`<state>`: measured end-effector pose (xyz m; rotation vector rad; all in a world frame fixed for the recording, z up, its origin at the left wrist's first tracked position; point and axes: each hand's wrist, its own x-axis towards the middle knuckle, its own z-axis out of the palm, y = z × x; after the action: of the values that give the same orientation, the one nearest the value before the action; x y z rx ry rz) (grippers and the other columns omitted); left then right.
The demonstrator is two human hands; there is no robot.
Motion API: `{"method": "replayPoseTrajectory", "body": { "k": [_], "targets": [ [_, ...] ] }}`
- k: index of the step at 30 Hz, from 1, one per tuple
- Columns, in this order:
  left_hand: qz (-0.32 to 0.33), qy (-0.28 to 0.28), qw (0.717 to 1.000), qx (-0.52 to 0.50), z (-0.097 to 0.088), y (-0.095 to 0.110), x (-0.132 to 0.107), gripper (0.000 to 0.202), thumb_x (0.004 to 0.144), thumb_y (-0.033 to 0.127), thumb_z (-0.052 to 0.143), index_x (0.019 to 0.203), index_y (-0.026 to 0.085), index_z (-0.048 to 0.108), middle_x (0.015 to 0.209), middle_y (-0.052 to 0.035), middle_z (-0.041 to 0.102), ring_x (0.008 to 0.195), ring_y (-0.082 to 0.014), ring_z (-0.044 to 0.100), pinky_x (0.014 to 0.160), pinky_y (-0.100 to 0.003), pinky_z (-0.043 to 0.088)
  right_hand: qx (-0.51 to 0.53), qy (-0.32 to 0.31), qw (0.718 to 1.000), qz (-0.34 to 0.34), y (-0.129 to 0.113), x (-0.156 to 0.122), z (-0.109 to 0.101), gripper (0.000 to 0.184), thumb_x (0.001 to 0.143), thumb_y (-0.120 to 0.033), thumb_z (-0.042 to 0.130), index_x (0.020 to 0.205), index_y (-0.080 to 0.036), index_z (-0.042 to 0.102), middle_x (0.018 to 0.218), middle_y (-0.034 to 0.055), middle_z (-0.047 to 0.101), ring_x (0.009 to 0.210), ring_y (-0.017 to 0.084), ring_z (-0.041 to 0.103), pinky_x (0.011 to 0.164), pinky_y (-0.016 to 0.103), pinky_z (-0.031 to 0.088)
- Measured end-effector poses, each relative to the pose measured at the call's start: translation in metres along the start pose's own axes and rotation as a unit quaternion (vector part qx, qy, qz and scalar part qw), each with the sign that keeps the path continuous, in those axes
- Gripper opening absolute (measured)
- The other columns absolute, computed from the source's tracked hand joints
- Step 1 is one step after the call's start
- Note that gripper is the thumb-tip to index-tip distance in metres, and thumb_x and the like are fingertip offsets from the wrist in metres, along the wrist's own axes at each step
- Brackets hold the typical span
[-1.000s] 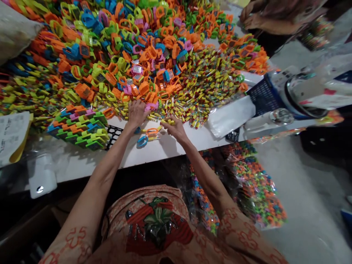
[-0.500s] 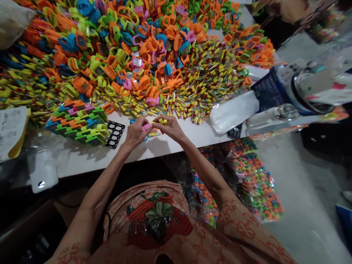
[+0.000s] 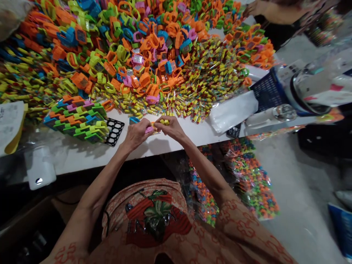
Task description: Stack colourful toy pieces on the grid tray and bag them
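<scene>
Pinching pink watch (image 3: 149, 129) in left grip (image 3: 138, 131), clasping yellow pieces (image 3: 165, 122) in right grip (image 3: 172, 128) above white table (image 3: 200, 132); noted grey floor (image 3: 299, 179) beside it.

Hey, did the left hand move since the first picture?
Yes. Judged against the black rack, the left hand has come down the picture, away from the colourful pile.

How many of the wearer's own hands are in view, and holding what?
2. Left hand, pinching a pink piece; right hand, beside it, holding small yellow pieces. Neither hand is hidden; fingers may cover more pieces.
</scene>
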<state>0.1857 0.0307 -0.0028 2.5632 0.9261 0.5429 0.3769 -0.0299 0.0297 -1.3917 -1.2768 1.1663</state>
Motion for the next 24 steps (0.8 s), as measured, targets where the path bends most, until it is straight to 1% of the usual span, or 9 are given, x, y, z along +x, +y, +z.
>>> {"method": "replayPoseTrajectory", "body": {
  "k": [4,9,13,15,16,18,20,22,24],
  "targets": [
    [-0.006,-0.009,1.000,0.020,0.002,0.001,0.001,0.023,0.098,0.041,0.060,0.109,0.021,0.062,0.096,-0.0067,0.071,0.080,-0.0225,0.068,0.058,-0.030,0.034,-0.017,-0.013,1.000,-0.006,0.001,-0.002,-0.003,0.031,0.083,-0.044,0.068,0.073,-0.015,0.068,0.061,0.0016,0.061,0.059,0.011,0.051,0.051,0.022,0.036],
    [0.035,-0.052,0.997,0.051,0.004,0.005,0.003,0.016,0.096,0.036,0.063,0.100,0.021,0.065,0.096,-0.0081,0.070,0.075,-0.0228,0.066,0.056,-0.031,0.032,-0.055,-0.065,0.996,0.000,0.002,0.004,-0.014,0.038,0.084,-0.048,0.069,0.067,-0.015,0.066,0.058,0.0017,0.060,0.055,0.009,0.049,0.049,0.021,0.033],
    [0.072,-0.110,0.990,0.045,0.006,0.014,0.003,0.009,0.093,0.028,0.064,0.096,0.021,0.065,0.099,-0.0083,0.072,0.082,-0.0239,0.069,0.058,-0.030,0.037,-0.079,-0.233,0.969,0.034,0.005,0.016,-0.032,0.034,0.082,-0.041,0.071,0.063,-0.014,0.065,0.052,-0.0004,0.059,0.045,0.006,0.042,0.044,0.020,0.029],
    [0.063,-0.149,0.986,0.051,0.004,0.017,0.004,0.009,0.094,0.029,0.062,0.097,0.021,0.066,0.101,-0.0081,0.072,0.086,-0.0244,0.069,0.060,-0.030,0.039,-0.070,-0.289,0.953,0.059,0.010,0.020,-0.036,0.032,0.080,-0.041,0.073,0.063,-0.014,0.066,0.051,-0.0011,0.059,0.042,0.006,0.041,0.042,0.019,0.030],
    [0.046,-0.161,0.984,0.059,0.002,0.017,0.006,0.011,0.095,0.030,0.060,0.098,0.021,0.066,0.102,-0.0082,0.073,0.087,-0.0246,0.070,0.061,-0.031,0.041,-0.055,-0.284,0.955,0.069,0.014,0.021,-0.037,0.034,0.080,-0.043,0.073,0.065,-0.014,0.066,0.051,-0.0009,0.059,0.042,0.006,0.043,0.042,0.019,0.031],
    [0.003,-0.163,0.984,0.079,-0.005,0.013,0.013,0.018,0.098,0.034,0.057,0.100,0.020,0.068,0.101,-0.0093,0.072,0.092,-0.0258,0.069,0.067,-0.032,0.045,-0.016,-0.209,0.974,0.082,0.024,0.022,-0.037,0.039,0.081,-0.052,0.072,0.072,-0.014,0.068,0.057,0.0012,0.063,0.046,0.009,0.051,0.045,0.020,0.038],
    [-0.026,-0.130,0.987,0.089,-0.012,0.005,0.026,0.025,0.095,0.041,0.062,0.106,0.020,0.070,0.107,-0.0112,0.071,0.102,-0.0285,0.068,0.079,-0.035,0.050,-0.011,-0.073,0.994,0.083,0.036,0.022,-0.039,0.047,0.083,-0.060,0.069,0.089,-0.014,0.072,0.068,0.0039,0.067,0.054,0.012,0.060,0.050,0.022,0.045],
    [-0.030,-0.083,0.993,0.072,-0.016,-0.007,0.047,0.039,0.087,0.045,0.072,0.117,0.020,0.069,0.117,-0.0117,0.069,0.111,-0.0299,0.065,0.091,-0.037,0.051,-0.053,0.055,0.994,0.079,0.047,0.022,-0.044,0.054,0.087,-0.064,0.063,0.110,-0.016,0.071,0.077,0.0051,0.069,0.058,0.015,0.063,0.054,0.025,0.048],
    [-0.044,-0.031,0.997,0.046,-0.016,-0.020,0.075,0.044,0.086,0.042,0.072,0.125,0.022,0.067,0.124,-0.0104,0.067,0.113,-0.0287,0.064,0.095,-0.037,0.051,-0.106,0.104,0.987,0.067,0.055,0.022,-0.049,0.056,0.091,-0.063,0.058,0.122,-0.018,0.068,0.083,0.0058,0.070,0.060,0.016,0.063,0.058,0.028,0.050]
  ]
}}
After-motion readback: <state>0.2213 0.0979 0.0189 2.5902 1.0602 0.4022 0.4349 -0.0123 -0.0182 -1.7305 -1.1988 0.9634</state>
